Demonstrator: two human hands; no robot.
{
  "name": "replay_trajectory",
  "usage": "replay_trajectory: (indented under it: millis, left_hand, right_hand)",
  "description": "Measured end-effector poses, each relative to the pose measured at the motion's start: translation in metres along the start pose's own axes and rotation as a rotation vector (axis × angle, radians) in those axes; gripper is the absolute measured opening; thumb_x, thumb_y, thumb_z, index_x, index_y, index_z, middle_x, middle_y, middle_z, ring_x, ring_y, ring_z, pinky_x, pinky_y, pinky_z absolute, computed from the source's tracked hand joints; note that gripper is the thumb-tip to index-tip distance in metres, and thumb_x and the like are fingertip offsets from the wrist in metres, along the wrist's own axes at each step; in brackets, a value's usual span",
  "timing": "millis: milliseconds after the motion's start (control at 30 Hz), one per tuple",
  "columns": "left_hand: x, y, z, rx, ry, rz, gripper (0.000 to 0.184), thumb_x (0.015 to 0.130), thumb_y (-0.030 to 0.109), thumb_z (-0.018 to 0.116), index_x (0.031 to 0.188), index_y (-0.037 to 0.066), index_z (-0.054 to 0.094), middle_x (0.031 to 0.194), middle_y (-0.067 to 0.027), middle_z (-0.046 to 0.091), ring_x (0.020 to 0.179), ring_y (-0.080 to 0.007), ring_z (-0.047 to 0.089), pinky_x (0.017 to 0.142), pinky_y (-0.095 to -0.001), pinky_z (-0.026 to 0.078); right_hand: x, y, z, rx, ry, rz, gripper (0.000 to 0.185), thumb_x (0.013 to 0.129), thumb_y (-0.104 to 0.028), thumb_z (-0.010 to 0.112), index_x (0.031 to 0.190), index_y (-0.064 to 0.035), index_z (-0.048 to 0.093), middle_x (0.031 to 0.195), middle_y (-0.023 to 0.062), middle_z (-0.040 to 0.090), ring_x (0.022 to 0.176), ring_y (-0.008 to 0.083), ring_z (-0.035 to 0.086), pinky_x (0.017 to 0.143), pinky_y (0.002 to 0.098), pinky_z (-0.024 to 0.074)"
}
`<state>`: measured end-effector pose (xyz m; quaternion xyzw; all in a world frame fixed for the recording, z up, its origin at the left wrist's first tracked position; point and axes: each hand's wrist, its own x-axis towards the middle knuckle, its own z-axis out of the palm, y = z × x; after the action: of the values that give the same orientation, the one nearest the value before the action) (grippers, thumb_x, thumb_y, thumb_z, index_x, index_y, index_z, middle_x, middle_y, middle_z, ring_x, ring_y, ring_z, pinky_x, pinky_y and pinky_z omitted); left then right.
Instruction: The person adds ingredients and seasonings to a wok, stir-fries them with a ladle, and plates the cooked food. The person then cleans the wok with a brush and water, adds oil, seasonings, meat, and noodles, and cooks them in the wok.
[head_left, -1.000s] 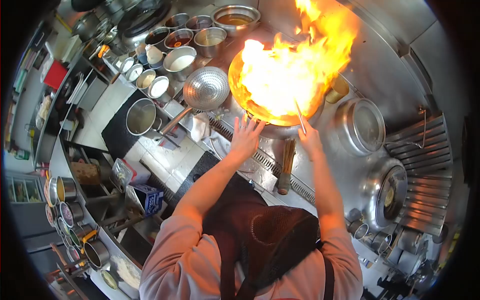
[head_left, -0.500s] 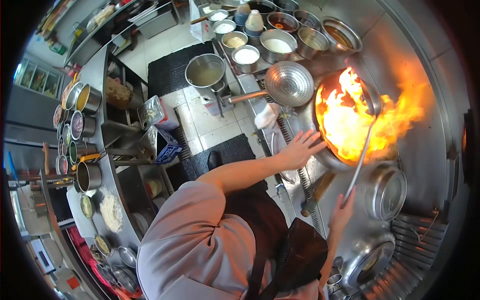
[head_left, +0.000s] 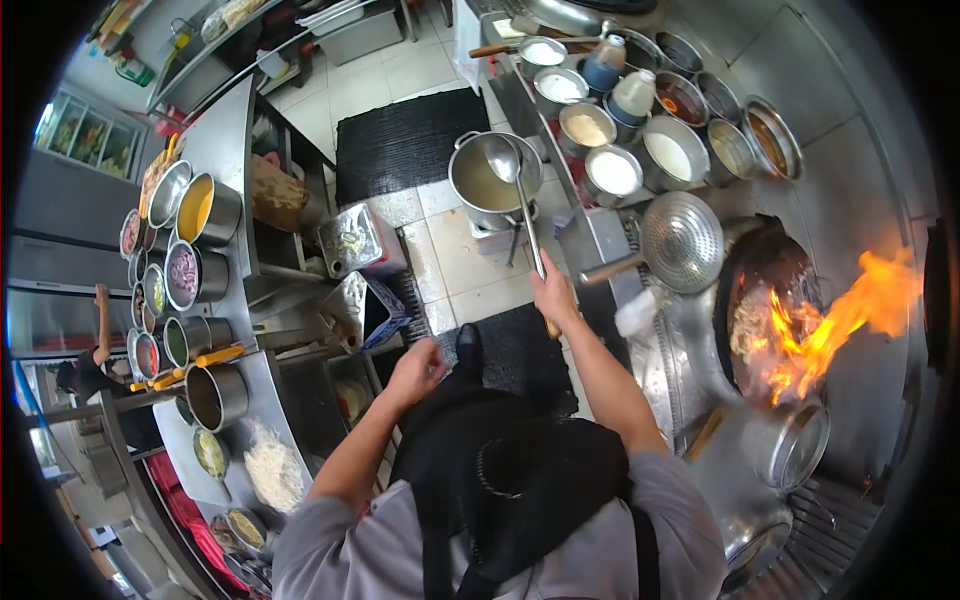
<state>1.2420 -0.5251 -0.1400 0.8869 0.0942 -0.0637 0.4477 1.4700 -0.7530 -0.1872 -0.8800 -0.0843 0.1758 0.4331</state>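
My right hand point(head_left: 554, 294) is wrapped round the long handle of a metal ladle point(head_left: 527, 212). The ladle's bowl is over the mouth of a tall steel pot point(head_left: 457, 186) holding cloudy liquid; whether it touches the liquid I cannot tell. Low in front of my apron, my left hand point(head_left: 416, 373) is closed, fingers curled, with no object showing in it. To the right, a dark wok point(head_left: 735, 290) holds food with flames point(head_left: 840, 325) leaping over its far side. Beside the wok rests a perforated strainer point(head_left: 682, 242) with a wooden handle.
Pots of white powders and sauces point(head_left: 680, 150) crowd the back of the stove counter. On the left, a steel counter point(head_left: 255, 385) bears pots of ingredients and a pile of noodles point(head_left: 272, 468). Black mats point(head_left: 410, 145) cover parts of the tiled floor. Another person's arm point(head_left: 103, 325) shows far left.
The ladle has moved from the flaming wok to the pot on the left, in my right hand. My left hand has drawn back from the wok and closed. The flames have shrunk.
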Motion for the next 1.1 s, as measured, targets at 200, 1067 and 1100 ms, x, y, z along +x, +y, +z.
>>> replay_trajectory:
  millis: [200,1067,1100]
  left_hand:
    - [-0.049,-0.078,-0.064,-0.056,0.175,-0.365,0.022,0.084,0.008,0.072,0.096,0.003,0.055,0.082,-0.0130,0.064,0.077,-0.0261,0.066,0.071,-0.0351,0.053]
    - [0.025,0.095,0.067,-0.198,0.021,0.107,0.010,0.090,0.005,0.066,0.097,0.000,0.060,0.087,-0.0105,0.064,0.078,-0.0190,0.064,0.074,-0.0305,0.052]
    - [0.026,0.114,0.086,-0.191,0.015,0.177,0.010,0.090,0.005,0.066,0.097,0.000,0.061,0.088,-0.0109,0.064,0.079,-0.0196,0.065,0.075,-0.0309,0.052]
  right_hand:
    - [0.115,0.035,0.081,-0.302,0.022,0.010,0.059,0.091,-0.021,0.061,0.143,-0.0012,0.042,0.094,0.0256,0.069,0.082,0.0425,0.067,0.075,0.0457,0.0544]
    - [-0.225,-0.060,-0.249,1.473,-0.358,0.428,0.041,0.100,-0.015,0.055,0.137,-0.0058,0.041,0.075,0.0018,0.051,0.048,0.0025,0.044,0.041,0.0207,0.0370]
    - [-0.248,-0.056,-0.266,1.490,-0.374,0.414,0.041,0.100,-0.015,0.056,0.137,-0.0054,0.041,0.075,0.0018,0.051,0.048,0.0026,0.044,0.041,0.0208,0.0368]
